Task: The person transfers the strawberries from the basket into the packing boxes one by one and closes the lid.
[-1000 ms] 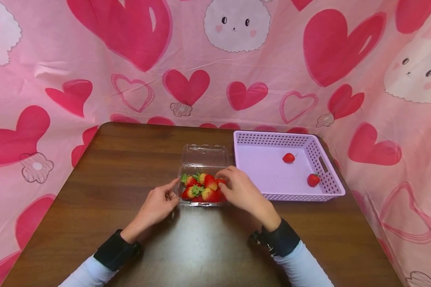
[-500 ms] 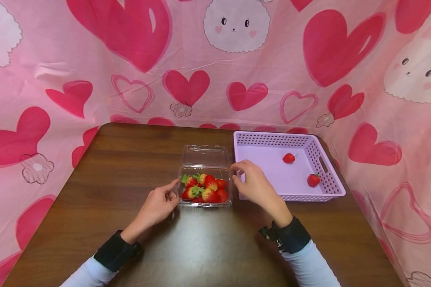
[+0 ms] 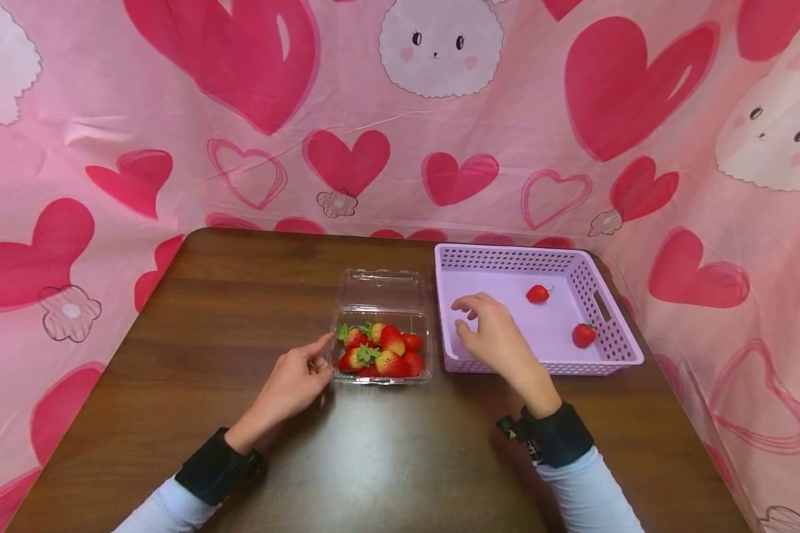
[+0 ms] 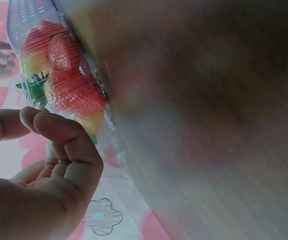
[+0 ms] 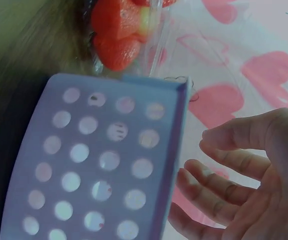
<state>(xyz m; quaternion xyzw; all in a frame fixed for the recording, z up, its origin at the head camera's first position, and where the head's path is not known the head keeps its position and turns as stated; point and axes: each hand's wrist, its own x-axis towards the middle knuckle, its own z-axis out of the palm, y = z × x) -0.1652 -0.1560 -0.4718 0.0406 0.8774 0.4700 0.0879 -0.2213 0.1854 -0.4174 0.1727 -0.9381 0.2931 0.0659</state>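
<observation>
A clear plastic clamshell box (image 3: 382,380), lid raised at the back, sits mid-table with several red and yellowish strawberries (image 3: 390,363) inside. My left hand (image 3: 298,376) pinches the box's left rim between thumb and index fingertips; in the left wrist view, that hand (image 4: 58,160) has its thumb and index tips together beside the box. Over the near left part of a lilac basket (image 3: 507,254) hovers my right hand (image 3: 496,337), fingers loosely bent and apart, holding nothing. Two strawberries lie in the basket: one at the back (image 3: 537,294), another near the right wall (image 3: 583,335).
The brown wooden table (image 3: 253,296) carries the box and basket, which stand side by side with a narrow gap. A pink heart-print cloth (image 3: 260,74) rises behind the table and along its sides. Perforated basket walls (image 5: 98,150) fill much of the right wrist view.
My right hand has withdrawn from the strawberries at the box's right end and moved rightward over the basket, uncovering red strawberries there. The left hand stays at the box's left side.
</observation>
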